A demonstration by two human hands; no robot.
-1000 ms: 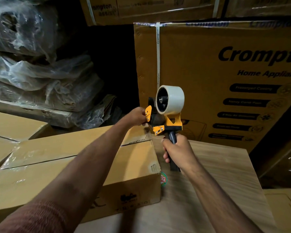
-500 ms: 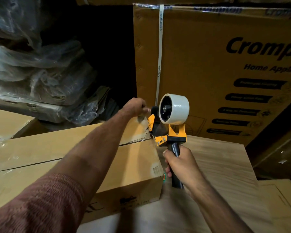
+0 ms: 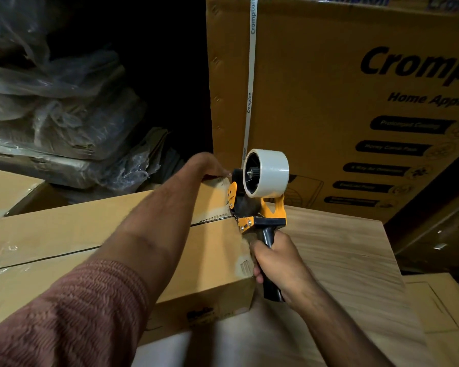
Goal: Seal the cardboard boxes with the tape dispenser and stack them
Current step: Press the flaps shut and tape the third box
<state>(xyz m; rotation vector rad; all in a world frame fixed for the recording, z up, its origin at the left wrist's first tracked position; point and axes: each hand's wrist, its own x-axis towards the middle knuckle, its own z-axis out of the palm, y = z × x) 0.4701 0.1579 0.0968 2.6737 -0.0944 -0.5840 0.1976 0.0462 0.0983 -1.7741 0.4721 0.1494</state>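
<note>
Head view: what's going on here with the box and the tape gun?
A person is taping a cardboard box shut. The right hand grips the handle of the tape dispenser, whose front end sits at the box's far right edge by the flap seam. The left hand presses on the box's far corner beside the dispenser. The box rests on a wood-grain surface.

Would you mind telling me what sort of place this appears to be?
Probably a warehouse or stockroom: a large printed appliance carton stands behind, plastic-wrapped bundles are piled at the left, and the right hand holds a tape dispenser against a cardboard box.
</note>
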